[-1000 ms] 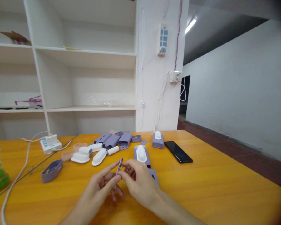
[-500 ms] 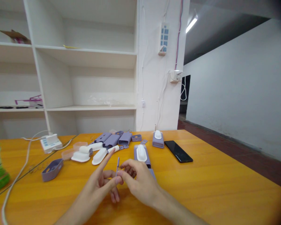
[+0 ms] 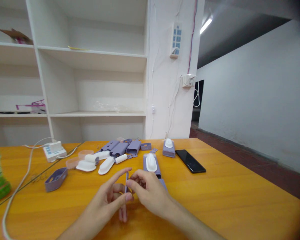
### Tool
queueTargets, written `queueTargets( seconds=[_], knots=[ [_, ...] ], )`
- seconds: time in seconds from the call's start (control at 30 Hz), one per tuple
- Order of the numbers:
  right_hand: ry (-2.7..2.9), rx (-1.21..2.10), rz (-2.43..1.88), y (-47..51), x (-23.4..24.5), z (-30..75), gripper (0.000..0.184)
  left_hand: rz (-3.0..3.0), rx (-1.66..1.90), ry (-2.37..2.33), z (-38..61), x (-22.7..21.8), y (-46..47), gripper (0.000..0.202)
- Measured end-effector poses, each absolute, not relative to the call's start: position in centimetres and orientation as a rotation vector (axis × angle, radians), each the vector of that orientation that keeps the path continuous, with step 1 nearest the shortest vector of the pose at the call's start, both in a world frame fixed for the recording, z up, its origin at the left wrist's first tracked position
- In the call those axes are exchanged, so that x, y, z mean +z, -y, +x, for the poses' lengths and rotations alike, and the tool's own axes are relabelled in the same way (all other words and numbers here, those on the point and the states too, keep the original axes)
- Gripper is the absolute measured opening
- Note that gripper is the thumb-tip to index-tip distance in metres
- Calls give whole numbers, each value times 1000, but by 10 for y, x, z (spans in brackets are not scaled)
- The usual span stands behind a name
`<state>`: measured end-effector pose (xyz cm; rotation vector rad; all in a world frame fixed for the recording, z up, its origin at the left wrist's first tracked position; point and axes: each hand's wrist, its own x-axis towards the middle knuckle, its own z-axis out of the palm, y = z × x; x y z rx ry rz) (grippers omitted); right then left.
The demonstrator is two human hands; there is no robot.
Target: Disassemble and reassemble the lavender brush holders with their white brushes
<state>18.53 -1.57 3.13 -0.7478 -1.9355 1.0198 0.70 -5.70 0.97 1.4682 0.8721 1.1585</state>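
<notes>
Purple strip upright above table, left hand loosely spanning it, index finger back at its top edge, right hand pinching its side, so probably just regripped.

White shelving stands behind an orange table.

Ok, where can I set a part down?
Widest: the table right of the right hand, nearer than the phone. Smaller: between the oval purple tray and the left hand. Crowded: farther back, among purple cases and white pieces.
</notes>
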Motion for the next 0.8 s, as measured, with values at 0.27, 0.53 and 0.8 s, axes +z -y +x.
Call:
queueTargets(
  seconds=[0.27, 0.53, 0.8],
  knots=[
    [1969, 1030, -808, 19, 34, 186, 23, 1605, 1138, -968, 5, -1, 58, 70],
    [2008, 905, -972, 25, 33, 185, 25, 1812, 1122, -1194, 2, -15, 56, 60],
    [2180, 479, -870, 40, 66, 200, 16, 1874, 1070, -1361, -8, -5, 49, 60]
  ],
)
